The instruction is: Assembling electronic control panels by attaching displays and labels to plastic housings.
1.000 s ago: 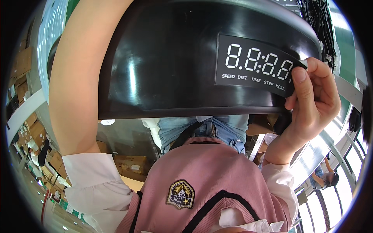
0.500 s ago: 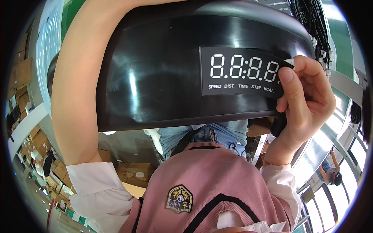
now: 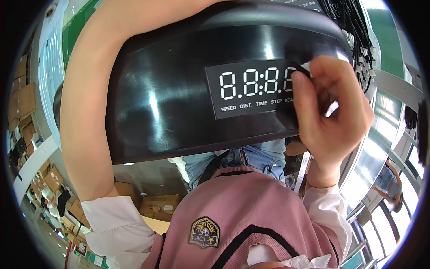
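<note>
A glossy black curved plastic housing (image 3: 134,107) lies across in front of my body. On its right part sits a dark rectangular display sticker (image 3: 242,107) with white digit outlines and a row of small white lettering. My right hand (image 3: 333,107) pinches the sticker's right edge between thumb and fingers, and that end curls up off the housing. A small white bit shows at the fingertips. My left arm (image 3: 87,103) bends around the housing's left end and along its far edge; the hand itself is beyond the top of the picture.
A bundle of black cables with white connectors (image 3: 365,58) lies beyond the housing at the far right. Cardboard boxes (image 3: 159,206) stand below left, more along the left side. Another person (image 3: 389,184) is at the far right, by bright windows.
The housing's right part and the sticker have shifted left and slightly nearer in the picture. My right hand has moved left with the sticker's edge, now covering more of its right end.
</note>
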`<action>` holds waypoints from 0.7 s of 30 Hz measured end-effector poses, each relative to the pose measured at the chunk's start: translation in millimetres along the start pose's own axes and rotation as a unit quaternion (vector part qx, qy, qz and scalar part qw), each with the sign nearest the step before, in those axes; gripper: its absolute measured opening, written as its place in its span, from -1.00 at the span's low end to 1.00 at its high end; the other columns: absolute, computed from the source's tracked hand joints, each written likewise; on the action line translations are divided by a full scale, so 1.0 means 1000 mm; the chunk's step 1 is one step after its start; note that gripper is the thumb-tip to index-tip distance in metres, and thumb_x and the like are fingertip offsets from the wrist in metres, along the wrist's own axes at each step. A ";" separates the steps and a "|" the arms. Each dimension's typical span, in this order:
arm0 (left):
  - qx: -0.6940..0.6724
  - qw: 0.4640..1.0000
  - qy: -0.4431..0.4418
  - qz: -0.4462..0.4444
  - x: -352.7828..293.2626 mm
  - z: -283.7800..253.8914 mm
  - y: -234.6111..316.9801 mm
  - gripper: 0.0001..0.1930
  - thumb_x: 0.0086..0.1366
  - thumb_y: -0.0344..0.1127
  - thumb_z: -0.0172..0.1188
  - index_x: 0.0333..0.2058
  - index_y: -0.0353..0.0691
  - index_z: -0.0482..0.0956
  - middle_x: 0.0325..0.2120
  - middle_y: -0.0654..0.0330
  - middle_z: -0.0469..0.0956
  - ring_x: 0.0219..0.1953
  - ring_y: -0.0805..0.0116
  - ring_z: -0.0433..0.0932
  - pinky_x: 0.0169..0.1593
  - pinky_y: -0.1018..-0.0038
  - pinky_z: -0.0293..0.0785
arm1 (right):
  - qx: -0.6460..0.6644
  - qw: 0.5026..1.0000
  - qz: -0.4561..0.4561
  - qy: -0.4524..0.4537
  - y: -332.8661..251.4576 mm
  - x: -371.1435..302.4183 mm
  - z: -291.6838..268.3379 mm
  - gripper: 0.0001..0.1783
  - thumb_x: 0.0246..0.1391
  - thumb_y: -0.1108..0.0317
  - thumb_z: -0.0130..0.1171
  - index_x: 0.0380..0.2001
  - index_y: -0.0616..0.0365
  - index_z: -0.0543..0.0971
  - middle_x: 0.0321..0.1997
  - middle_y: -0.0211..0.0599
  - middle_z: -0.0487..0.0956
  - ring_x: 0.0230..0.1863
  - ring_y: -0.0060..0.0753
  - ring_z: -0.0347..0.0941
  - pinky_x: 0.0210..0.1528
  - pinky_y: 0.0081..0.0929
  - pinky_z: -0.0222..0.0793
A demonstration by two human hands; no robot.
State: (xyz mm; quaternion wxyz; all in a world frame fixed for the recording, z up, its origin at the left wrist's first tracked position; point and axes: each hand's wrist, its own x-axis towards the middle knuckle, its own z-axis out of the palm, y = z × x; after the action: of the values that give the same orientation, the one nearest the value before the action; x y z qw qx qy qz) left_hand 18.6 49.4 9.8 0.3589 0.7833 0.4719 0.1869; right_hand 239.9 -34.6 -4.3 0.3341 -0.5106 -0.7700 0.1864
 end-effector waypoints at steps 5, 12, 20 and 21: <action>0.035 0.999 0.000 -0.004 -0.005 -0.005 0.005 -0.65 0.33 -0.17 0.18 -0.47 -0.39 0.57 -0.70 0.23 0.45 -0.64 0.52 0.33 -0.52 0.50 0.22 | 0.070 0.997 -0.023 -0.033 0.012 0.001 -0.008 -0.80 -0.07 0.61 0.33 -0.35 0.33 0.53 -0.58 -0.52 0.46 -0.59 -0.86 0.28 -0.54 -0.89 0.06; 0.047 0.991 -0.098 0.071 -0.001 -0.003 0.025 -0.76 0.29 -0.22 0.22 -0.37 -0.33 0.59 -0.60 0.24 0.51 -0.59 0.50 0.39 -0.46 0.51 0.30 | 0.052 0.998 0.031 -0.034 0.005 -0.007 -0.007 -0.70 -0.08 0.65 0.33 -0.24 0.33 0.50 -0.55 -0.48 0.47 -0.52 -0.81 0.33 -0.46 -0.89 0.12; 0.054 0.990 -0.101 0.079 -0.031 0.016 0.055 -0.74 0.22 -0.20 0.25 -0.30 -0.32 0.57 -0.49 0.21 0.49 -0.49 0.44 0.40 -0.37 0.48 0.30 | 0.203 0.978 0.040 0.004 0.006 -0.006 0.002 -0.33 -0.11 0.69 0.34 0.03 0.23 0.21 -0.55 -0.39 0.45 -0.55 -0.74 0.31 -0.51 -0.79 0.19; 0.053 0.990 -0.101 0.081 -0.032 0.018 0.054 -0.73 0.22 -0.20 0.26 -0.29 -0.32 0.56 -0.48 0.21 0.49 -0.48 0.43 0.40 -0.36 0.48 0.31 | 0.215 0.977 0.017 -0.006 0.006 -0.006 0.004 -0.29 -0.13 0.69 0.35 0.03 0.20 0.17 -0.55 -0.38 0.44 -0.56 -0.73 0.31 -0.51 -0.76 0.20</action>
State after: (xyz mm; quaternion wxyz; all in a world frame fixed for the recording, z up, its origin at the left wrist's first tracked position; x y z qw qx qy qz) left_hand 47.3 -1.3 39.4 0.3464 0.8517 0.3775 0.1103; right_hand 242.3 -37.6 -12.8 0.4277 -0.4387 -0.7055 0.3562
